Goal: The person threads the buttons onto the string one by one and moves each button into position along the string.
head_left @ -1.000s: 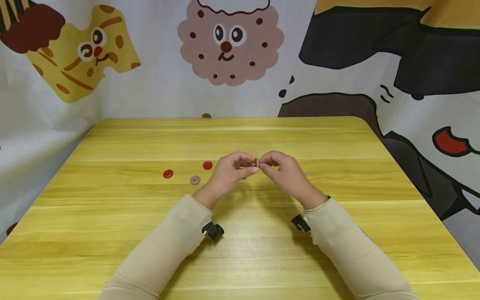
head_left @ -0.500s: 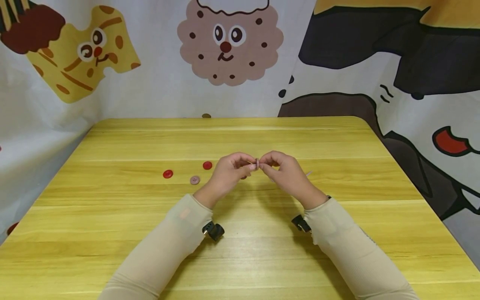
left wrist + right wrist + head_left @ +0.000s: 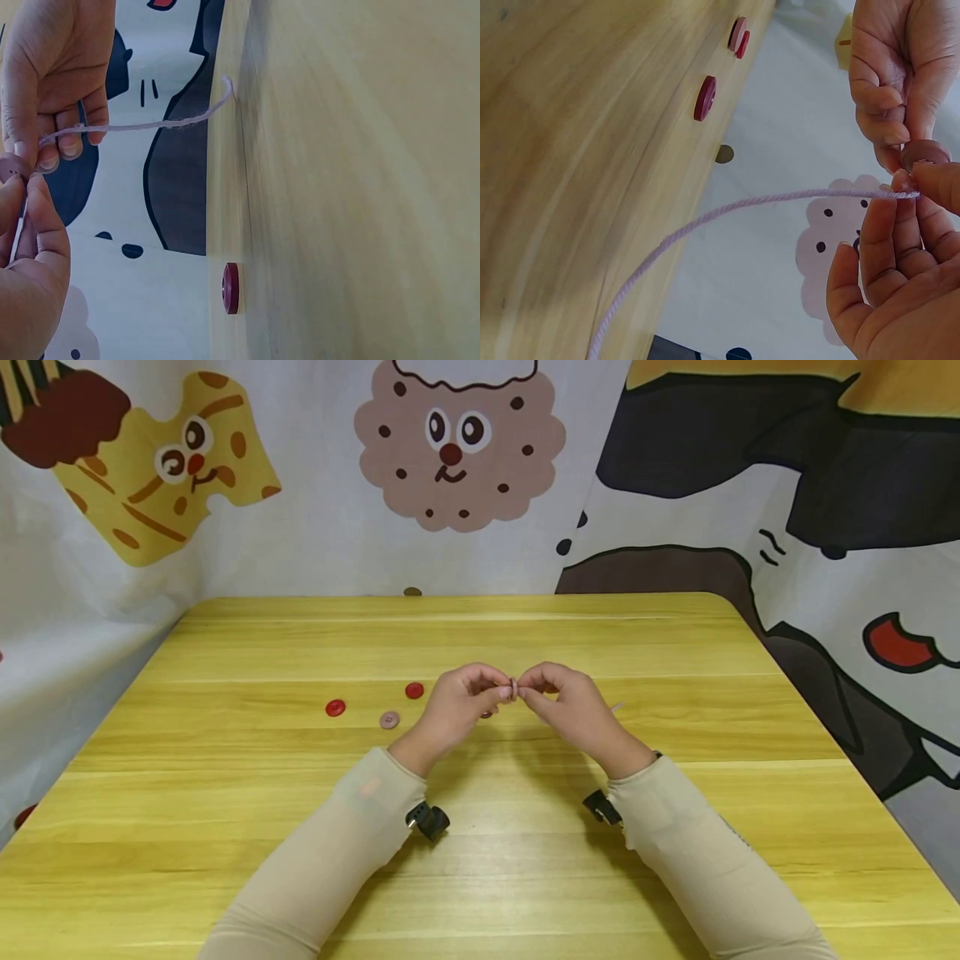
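Between the thumb and fingers of my left hand [image 3: 452, 708] a small mauve button [image 3: 925, 152] is pinched on edge. My right hand [image 3: 572, 703] meets it fingertip to fingertip and pinches a lilac yarn [image 3: 757, 201] close to the button. From the right fingers the yarn trails in a long curve down toward the table, as the right wrist view shows. Whether it passes through a buttonhole cannot be made out. Partly hidden behind the left hand in the head view lies a dark red button [image 3: 486, 715].
Left of the hands, two red buttons [image 3: 335, 707] and a pinkish button [image 3: 389, 720] lie on the wooden table [image 3: 480, 877]. A cartoon-printed cloth [image 3: 300, 552] hangs behind the table's far edge.
My left thumb has drawn back slightly, leaving more of the mauve button showing between the fingertips. Both hands otherwise stay in place, and the loose buttons have not moved.
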A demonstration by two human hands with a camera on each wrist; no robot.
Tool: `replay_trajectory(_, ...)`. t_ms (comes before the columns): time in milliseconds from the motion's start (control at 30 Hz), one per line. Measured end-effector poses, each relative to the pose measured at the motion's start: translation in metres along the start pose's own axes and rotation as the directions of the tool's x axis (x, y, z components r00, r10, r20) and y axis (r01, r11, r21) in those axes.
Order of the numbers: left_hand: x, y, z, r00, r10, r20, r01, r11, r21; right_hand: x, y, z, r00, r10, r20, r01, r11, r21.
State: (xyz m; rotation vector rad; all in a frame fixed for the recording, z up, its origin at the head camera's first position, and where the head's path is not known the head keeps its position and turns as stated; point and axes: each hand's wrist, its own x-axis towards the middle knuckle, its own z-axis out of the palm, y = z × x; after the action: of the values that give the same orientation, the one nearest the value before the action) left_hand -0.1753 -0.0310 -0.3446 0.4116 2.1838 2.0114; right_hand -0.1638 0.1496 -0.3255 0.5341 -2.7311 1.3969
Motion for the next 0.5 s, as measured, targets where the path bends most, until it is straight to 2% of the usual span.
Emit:
replay_trajectory(267,-0.0001,-0.0004,-0.0005,1.0,-0.001,-0.012,0.001,0.999,0.037,0.0002,-0.0001,0.0001,1.0,-0.007,0.0,0.007,1.0,-0.015)
replay_trajectory(500,-0.0003,0.0,-0.0006,1.0,0.002,-0.011,-0.002,0.999,0.036,0.0002,0.0017,0.0005,1.0,-0.003,0.004,0.003,1.0,-0.01)
